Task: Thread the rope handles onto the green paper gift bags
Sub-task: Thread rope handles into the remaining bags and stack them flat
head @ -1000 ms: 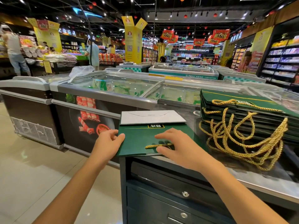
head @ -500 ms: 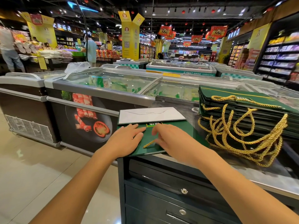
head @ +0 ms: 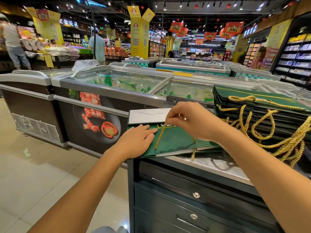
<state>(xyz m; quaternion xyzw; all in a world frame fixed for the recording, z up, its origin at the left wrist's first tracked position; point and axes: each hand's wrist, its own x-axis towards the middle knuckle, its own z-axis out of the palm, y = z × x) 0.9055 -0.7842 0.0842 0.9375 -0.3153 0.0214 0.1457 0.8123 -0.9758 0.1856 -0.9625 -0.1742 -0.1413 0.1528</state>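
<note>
the left hand [head: 139, 140] lies flat, fingers straight, pinning the green paper bag [head: 176, 141] at the counter's [head: 218, 165] near left corner so it won't lift. the right hand [head: 193, 121] pinches the twisted gold rope [head: 161, 134], taut up from a hole by the bag's near edge. finished bags [head: 262, 102] sit stacked toward the right edge, flat and stiff.

The flat bag [head: 175, 142] is deep green, with a small gold-and-black label [head: 165, 125] and a grey-white flap [head: 148, 116] at its far end. The rope [head: 161, 134] across it is twisted gold. Right of it, the stack of bags [head: 235, 115] is the same green, lined thinly in gold, draped with gold cords [head: 286, 143]. The countertop [head: 210, 163] is dull silver, the drawers [head: 168, 199] charcoal. The left freezer [head: 75, 128] pictures red-and-white meat [head: 91, 105] and a red tomato [head: 109, 129] on black.
</note>
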